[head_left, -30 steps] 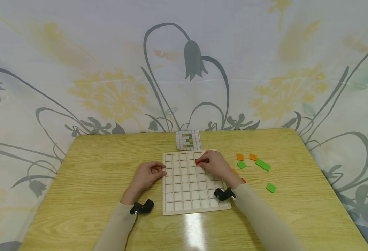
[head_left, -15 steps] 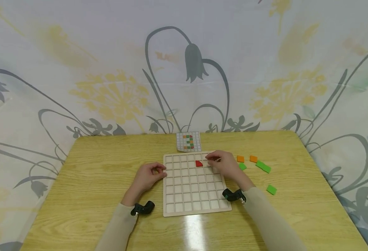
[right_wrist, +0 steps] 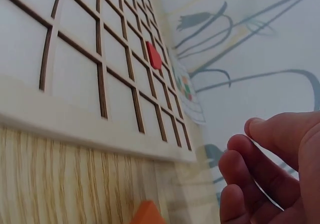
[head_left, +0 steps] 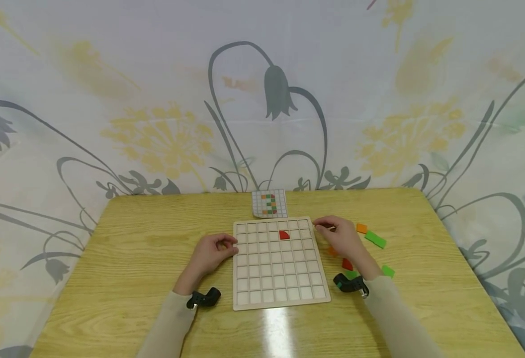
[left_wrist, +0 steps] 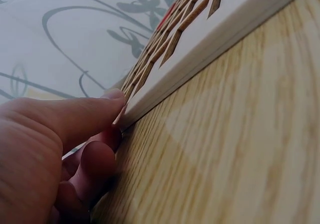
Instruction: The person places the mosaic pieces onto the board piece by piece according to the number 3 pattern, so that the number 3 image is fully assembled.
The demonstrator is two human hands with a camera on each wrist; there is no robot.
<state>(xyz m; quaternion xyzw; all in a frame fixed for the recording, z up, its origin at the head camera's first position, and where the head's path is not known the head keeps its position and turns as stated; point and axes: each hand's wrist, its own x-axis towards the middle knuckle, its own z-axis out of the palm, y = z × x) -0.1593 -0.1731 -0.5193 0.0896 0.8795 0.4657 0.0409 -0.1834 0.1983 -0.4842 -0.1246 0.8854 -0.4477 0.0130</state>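
Note:
A pale wooden grid board (head_left: pixel 282 305) lies flat on the table. One red quarter-round tile (head_left: pixel 284 234) sits in a cell of its second row from the back, also visible in the right wrist view as a red piece (right_wrist: pixel 154 56). At the board's left edge my left hand (head_left: pixel 212 253) holds the rim; up close, the thumb and a curled finger of this hand (left_wrist: pixel 75 129) meet the edge. My right hand (head_left: pixel 340 238) is just off the board's far right corner, fingers loosely bent and holding nothing. Orange tiles (head_left: pixel 332 251) lie partly under it.
Behind the board stands a small pattern card (head_left: pixel 269 204) with coloured squares on a grid. To the right lie an orange tile (head_left: pixel 361 228), green tiles (head_left: pixel 375 239), another green tile (head_left: pixel 388 271) and a red tile (head_left: pixel 347 264). A flowered cloth (head_left: pixel 155 124) hangs behind the table.
My right hand has let go of the red tile in its cell and moved right, off the board toward the loose tiles. My left hand has stayed at the board's edge.

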